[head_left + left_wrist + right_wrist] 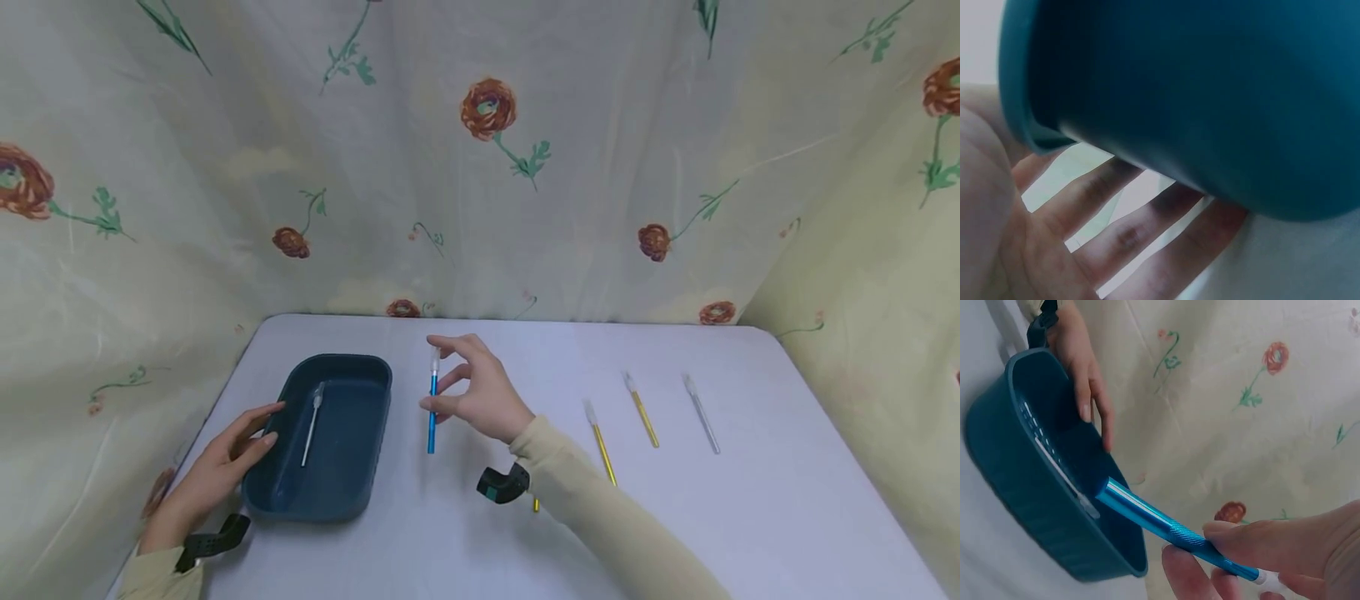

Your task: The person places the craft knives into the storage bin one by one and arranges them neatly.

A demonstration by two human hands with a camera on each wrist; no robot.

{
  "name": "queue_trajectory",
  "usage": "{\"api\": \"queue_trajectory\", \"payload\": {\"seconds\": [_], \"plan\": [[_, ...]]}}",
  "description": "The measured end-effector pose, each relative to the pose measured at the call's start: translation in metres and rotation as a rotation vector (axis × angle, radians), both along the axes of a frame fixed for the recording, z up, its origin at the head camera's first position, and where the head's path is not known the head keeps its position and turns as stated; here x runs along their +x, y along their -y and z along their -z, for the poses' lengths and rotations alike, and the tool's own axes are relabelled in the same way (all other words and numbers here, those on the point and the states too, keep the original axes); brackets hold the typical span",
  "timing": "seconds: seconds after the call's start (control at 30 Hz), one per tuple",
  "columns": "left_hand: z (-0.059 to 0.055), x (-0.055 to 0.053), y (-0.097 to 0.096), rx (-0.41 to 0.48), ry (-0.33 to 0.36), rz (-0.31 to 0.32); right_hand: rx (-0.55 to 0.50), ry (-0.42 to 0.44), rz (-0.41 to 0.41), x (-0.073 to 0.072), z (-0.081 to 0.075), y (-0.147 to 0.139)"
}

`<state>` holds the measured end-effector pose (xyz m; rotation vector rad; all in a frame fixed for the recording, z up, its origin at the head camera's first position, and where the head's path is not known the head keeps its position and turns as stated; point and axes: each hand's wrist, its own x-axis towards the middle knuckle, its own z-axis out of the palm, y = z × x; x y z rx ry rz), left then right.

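Note:
My right hand (480, 392) holds a blue craft knife (432, 408) between thumb and fingers, just right of the dark blue bin (378, 450). The knife stands nearly upright in the head view, its clear cap at the top near my index finger. Up close in the right wrist view, the knurled metal handle (1141, 509) points toward the bin. My left hand (225, 462) grips the bin's left wall, thumb over the rim and fingers (1129, 237) along the outside. Inside the bin lies a silver craft knife (311, 429) with a clear cap.
To the right on the white table (780, 500) lie two yellow craft knives (602, 450) and a silver one (703, 417), all capped. Another yellow end (536, 505) shows from under my right forearm. A flowered curtain (570, 250) hangs behind the table.

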<state>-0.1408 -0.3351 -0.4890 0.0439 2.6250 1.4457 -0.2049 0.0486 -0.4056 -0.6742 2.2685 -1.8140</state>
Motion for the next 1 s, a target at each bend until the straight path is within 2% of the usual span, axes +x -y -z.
{"api": "queue_trajectory", "payload": {"seconds": [0.27,0.53,0.77,1.0], "plan": [[0.0,0.0,-0.001,0.017,0.014,-0.003,-0.11,0.098,-0.079,-0.004,-0.001,0.019],[0.0,0.0,-0.001,0.006,0.008,-0.005,-0.153,0.165,-0.142,-0.008,0.002,0.041],[0.0,-0.001,-0.002,0.003,0.012,-0.017,-0.129,0.144,-0.126,-0.012,0.002,0.055],[0.001,-0.001,-0.003,-0.008,0.025,-0.029,-0.194,0.201,-0.141,-0.017,0.004,0.07]]}}
